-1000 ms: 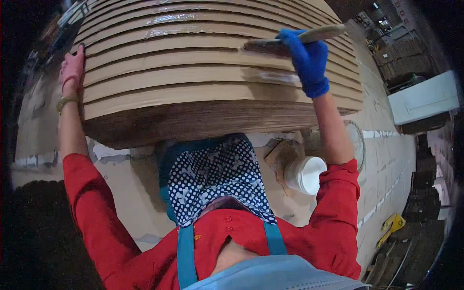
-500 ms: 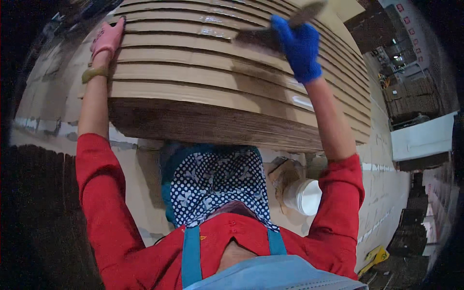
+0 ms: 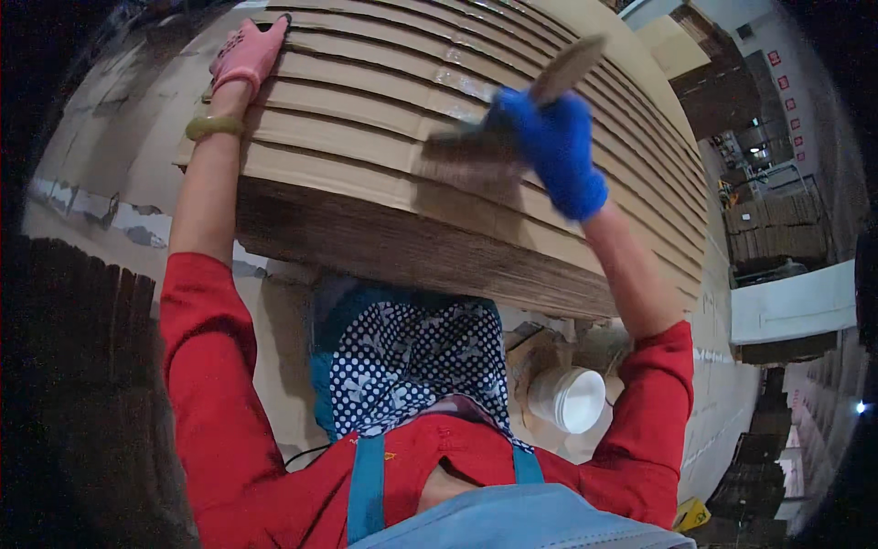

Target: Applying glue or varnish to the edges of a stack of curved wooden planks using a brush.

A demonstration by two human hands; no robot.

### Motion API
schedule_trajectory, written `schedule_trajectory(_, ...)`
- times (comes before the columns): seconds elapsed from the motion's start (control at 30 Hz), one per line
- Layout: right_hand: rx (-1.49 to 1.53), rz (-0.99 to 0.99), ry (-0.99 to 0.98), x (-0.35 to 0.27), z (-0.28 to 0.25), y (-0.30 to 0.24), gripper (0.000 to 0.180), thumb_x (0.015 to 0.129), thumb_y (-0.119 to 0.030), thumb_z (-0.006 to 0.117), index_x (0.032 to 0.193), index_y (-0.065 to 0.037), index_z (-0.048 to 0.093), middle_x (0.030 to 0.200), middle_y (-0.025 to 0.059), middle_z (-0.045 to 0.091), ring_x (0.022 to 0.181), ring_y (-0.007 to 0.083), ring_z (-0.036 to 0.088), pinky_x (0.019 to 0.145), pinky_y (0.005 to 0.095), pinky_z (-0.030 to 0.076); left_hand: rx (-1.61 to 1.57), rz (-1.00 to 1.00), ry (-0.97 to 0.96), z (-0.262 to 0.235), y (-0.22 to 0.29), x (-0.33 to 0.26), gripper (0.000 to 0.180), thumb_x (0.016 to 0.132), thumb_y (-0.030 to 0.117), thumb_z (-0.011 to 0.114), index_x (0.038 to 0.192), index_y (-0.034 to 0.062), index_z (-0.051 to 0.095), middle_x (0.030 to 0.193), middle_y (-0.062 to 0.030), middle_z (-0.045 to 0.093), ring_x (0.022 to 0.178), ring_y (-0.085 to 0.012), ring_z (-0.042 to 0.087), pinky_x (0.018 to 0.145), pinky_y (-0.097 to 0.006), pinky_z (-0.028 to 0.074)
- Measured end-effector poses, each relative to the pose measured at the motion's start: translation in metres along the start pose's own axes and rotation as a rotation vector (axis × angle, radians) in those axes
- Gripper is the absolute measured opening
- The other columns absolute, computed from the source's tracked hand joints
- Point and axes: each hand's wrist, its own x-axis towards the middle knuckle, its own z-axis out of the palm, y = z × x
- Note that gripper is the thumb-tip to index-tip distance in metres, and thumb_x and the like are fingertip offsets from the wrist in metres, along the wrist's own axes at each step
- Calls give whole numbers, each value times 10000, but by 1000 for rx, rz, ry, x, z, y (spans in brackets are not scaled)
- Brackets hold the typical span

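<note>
A thick stack of brown cardboard sheets, fanned out in overlapping steps, fills the space ahead of me. My right hand, in a blue glove, is closed round a wide brush whose handle points up and away. Its dark bristle end is blurred over the nearer strips and casts a shadow. Shiny wet patches show on the strips farther up. At the stack's left edge lies my left hand, in a pink glove with dark fingertips. Its fingers are stretched along the cardboard and hold no tool.
On the floor by my right elbow stands a white bucket, with a torn brown piece beside it. More cardboard stacks are at the far right, near a white slab-like block. Dark piled sheets line the left side.
My right hand has brought the brush nearer to me across the strips. My left hand stays at the stack's left edge, while the whole view has shifted slightly.
</note>
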Motion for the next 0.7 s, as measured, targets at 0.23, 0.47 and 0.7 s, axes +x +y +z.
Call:
schedule_trajectory(0.23, -648, -181, 151, 88, 10, 42, 334, 850, -304, 560, 699, -15, 631, 586, 190, 578, 511, 260, 589, 504, 360, 441, -31, 18, -19, 2, -1, -3, 831, 781, 640, 434, 1254, -43, 429, 1243, -254, 491, 1173, -375, 462, 984, -417, 342)
schedule_trajectory(0.47, 26, -4, -155, -39, 21, -25, 221, 753, -227, 684, 648, -51, 600, 526, 134, 500, 477, 203, 536, 486, 348, 430, -23, 67, 17, 5, -7, -3, 840, 781, 635, 434, 1260, -55, 422, 1269, -257, 466, 1186, -368, 451, 993, -408, 334)
schedule_trajectory(0.7, -601, 86, 208, 122, 6, 27, 390, 816, -330, 559, 656, 24, 597, 556, 201, 546, 527, 329, 574, 512, 416, 431, -137, -14, -59, -6, 8, -14, 767, 788, 579, 475, 1245, -37, 444, 1218, -260, 501, 1154, -375, 468, 962, -413, 355)
